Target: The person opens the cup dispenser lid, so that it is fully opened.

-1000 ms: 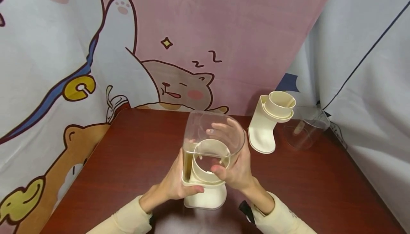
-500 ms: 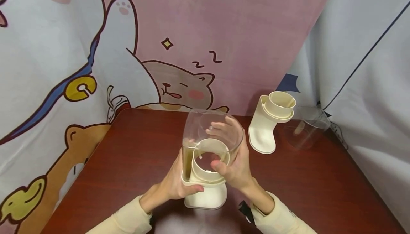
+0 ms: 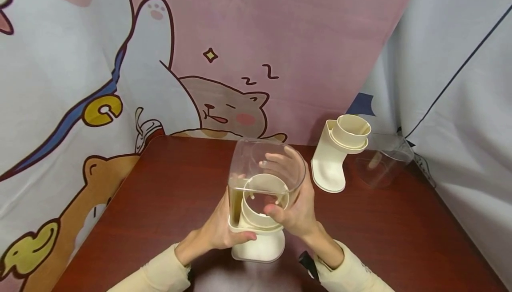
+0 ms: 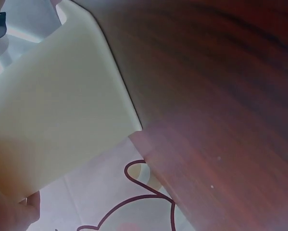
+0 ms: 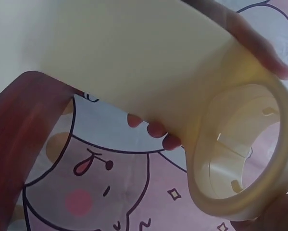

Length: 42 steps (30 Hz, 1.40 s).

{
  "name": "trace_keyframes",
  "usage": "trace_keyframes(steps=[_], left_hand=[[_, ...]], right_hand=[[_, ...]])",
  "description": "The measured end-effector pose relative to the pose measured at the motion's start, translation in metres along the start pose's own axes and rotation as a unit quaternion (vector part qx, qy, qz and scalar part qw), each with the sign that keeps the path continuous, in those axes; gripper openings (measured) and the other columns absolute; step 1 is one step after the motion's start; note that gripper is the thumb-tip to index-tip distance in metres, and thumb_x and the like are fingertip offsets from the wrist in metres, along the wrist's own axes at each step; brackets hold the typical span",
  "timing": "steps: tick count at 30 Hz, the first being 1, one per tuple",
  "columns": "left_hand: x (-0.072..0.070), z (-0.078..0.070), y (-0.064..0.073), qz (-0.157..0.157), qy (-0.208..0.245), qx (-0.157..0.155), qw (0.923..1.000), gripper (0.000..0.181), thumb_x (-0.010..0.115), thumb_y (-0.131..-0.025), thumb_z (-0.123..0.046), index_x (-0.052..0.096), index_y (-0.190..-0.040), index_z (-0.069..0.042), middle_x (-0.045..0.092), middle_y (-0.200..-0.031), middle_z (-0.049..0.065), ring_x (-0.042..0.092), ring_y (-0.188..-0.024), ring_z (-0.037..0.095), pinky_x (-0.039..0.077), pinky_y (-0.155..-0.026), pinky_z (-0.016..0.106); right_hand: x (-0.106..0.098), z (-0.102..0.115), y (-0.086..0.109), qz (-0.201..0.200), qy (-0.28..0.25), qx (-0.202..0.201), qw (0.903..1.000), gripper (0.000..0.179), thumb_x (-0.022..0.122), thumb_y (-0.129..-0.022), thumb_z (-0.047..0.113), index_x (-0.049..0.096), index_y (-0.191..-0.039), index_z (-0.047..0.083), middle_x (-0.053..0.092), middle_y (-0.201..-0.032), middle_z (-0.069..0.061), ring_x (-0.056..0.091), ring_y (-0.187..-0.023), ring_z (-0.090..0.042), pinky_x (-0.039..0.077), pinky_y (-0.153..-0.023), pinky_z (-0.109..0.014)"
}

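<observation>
In the head view, a cream plastic stand (image 3: 260,248) with a round ring at its top is in front of me. A clear tub (image 3: 256,156) sits around the ring, open side toward me. My left hand (image 3: 218,230) grips the stand under its collar, thumb across the front. With my right hand (image 3: 298,210) I hold the clear tub's right side, fingers showing through the far wall and thumb at the near side. The right wrist view shows the stand's underside and the hollow ring (image 5: 240,149), left fingertips (image 5: 156,129) curled round the body. Its flat cream face (image 4: 62,106) fills much of the left wrist view.
A second cream stand (image 3: 330,163) with a ring on top stands at the back right of the dark red table (image 3: 176,176). Beside it lies another clear tub (image 3: 380,167). A patterned cloth (image 3: 312,52) hangs behind the table.
The clear tub dips and rises slightly on the stand in my hands. Both hands keep the same grip, and the other things stay where they were.
</observation>
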<state>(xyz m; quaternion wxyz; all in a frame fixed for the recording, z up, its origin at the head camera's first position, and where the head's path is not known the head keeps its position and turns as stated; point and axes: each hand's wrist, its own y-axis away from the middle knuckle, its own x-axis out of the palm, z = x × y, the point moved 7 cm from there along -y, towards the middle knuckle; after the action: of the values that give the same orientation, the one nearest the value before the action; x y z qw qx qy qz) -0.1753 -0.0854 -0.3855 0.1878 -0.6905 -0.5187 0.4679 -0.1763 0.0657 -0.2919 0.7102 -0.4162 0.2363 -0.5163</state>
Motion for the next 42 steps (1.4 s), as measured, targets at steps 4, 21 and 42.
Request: trace_keyframes(steps=[4, 21, 42], left_hand=[[0.0006, -0.0014, -0.0024, 0.000, 0.011, 0.014, 0.9998, 0.112, 0.063, -0.083, -0.070, 0.017, -0.150, 0.009, 0.049, -0.133, 0.017, 0.055, -0.111, 0.022, 0.047, -0.100, 0.035], [-0.0015, 0.0010, -0.0014, -0.018, 0.017, 0.000, 0.9997, 0.118, 0.061, -0.082, -0.073, 0.013, -0.152, 0.008, 0.045, -0.143, 0.021, 0.051, -0.124, 0.025, 0.035, -0.114, 0.031], [0.0041, -0.0008, -0.0034, -0.011, 0.035, 0.003, 0.9993, 0.116, 0.064, -0.082, -0.070, 0.014, -0.152, 0.006, 0.048, -0.137, 0.017, 0.054, -0.116, 0.023, 0.045, -0.102, 0.033]], right_hand=[[0.0001, 0.0019, -0.0002, 0.004, 0.007, -0.002, 1.0000, 0.104, 0.082, -0.081, 0.044, 0.025, -0.146, -0.013, 0.058, -0.132, -0.024, 0.064, -0.118, -0.027, 0.051, -0.102, -0.037], [-0.0005, -0.0021, -0.0030, -0.014, 0.009, 0.007, 0.9998, 0.101, 0.079, -0.083, 0.048, 0.027, -0.145, -0.013, 0.060, -0.129, -0.025, 0.067, -0.114, -0.030, 0.053, -0.099, -0.039], [-0.0038, 0.0019, -0.0044, -0.003, -0.003, -0.011, 0.9999, 0.099, 0.080, -0.082, 0.044, 0.028, -0.145, -0.012, 0.060, -0.131, -0.019, 0.066, -0.115, -0.029, 0.052, -0.100, -0.040]])
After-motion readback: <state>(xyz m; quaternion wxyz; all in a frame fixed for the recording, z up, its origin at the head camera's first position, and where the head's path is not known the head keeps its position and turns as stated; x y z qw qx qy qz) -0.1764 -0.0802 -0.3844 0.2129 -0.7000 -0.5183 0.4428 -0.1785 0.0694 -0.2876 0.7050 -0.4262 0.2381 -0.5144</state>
